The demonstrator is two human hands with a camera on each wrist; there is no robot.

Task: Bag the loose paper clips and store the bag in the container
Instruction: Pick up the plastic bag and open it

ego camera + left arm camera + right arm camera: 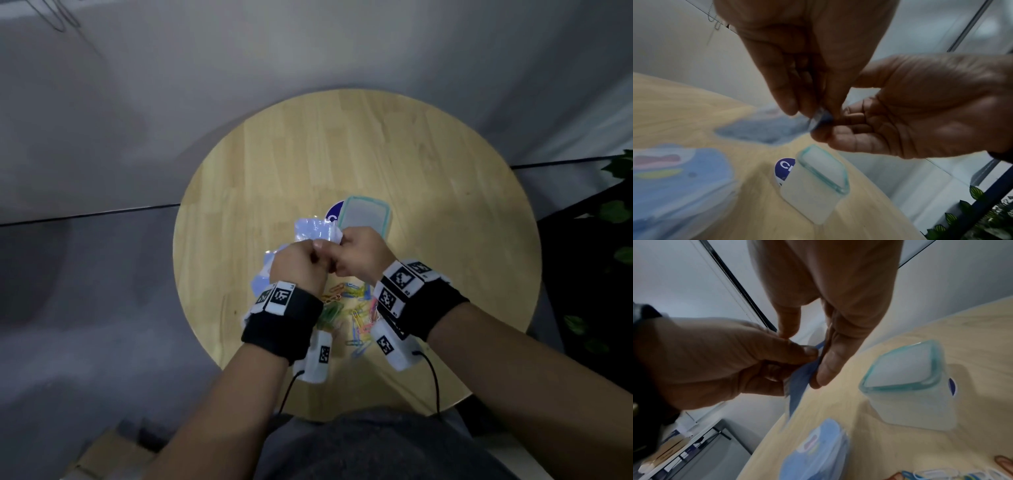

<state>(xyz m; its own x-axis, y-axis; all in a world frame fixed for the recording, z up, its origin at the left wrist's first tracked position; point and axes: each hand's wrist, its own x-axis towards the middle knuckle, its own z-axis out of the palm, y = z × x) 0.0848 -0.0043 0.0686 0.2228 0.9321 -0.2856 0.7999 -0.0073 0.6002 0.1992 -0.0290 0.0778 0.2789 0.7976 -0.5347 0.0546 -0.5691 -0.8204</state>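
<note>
Both hands are raised close together over the round wooden table (428, 164), pinching the rim of a small bluish plastic bag (313, 231). My left hand (301, 263) pinches the bag (819, 118) from the left; my right hand (359, 253) pinches the same edge (799, 382) from the right. Loose coloured paper clips (356, 315) lie on the table beneath my wrists. The translucent container (364, 217) with a teal rim stands just beyond my right hand, lidless as far as I can tell.
A pack of bluish bags (678, 183) lies on the table left of the hands. A round blue-and-white sticker or lid (784, 168) peeks out beside the container. Green plant leaves (616, 212) hang past the table's right edge.
</note>
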